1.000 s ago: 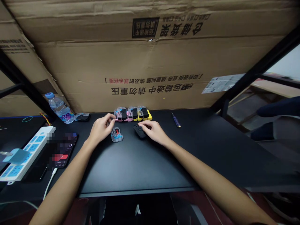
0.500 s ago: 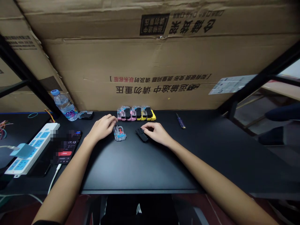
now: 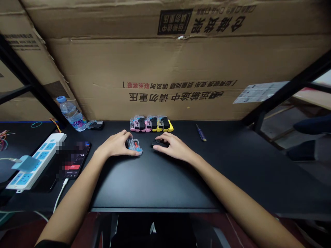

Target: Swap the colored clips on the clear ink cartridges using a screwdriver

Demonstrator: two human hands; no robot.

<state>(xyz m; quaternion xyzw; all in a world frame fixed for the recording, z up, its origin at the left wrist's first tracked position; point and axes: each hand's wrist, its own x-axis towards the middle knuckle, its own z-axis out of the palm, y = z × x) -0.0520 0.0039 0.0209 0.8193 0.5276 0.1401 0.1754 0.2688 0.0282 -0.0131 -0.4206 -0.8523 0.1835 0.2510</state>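
My left hand (image 3: 117, 144) grips a clear plastic case (image 3: 134, 145) with blue and red parts inside, thumb along its near edge and fingers at its far side. To the right of it, my right hand (image 3: 173, 145) has thumb and fingers around a black plastic piece (image 3: 158, 141), which they partly cover. Both pieces are low over the black tabletop, with a gap between them. Behind the hands stands a row of small clear-and-black cases (image 3: 152, 124) with pink and yellow bases.
A screwdriver (image 3: 201, 132) lies to the right. On the left are a water bottle (image 3: 72, 114), another dark case (image 3: 96, 125), a phone (image 3: 77, 160) with a white cable, and a power strip (image 3: 36, 162). A large cardboard sheet (image 3: 155, 62) stands along the table's back.
My left thumb has come round the near edge of the clear case, which has shifted slightly right. My right hand has wrapped further around the black piece and turned it.
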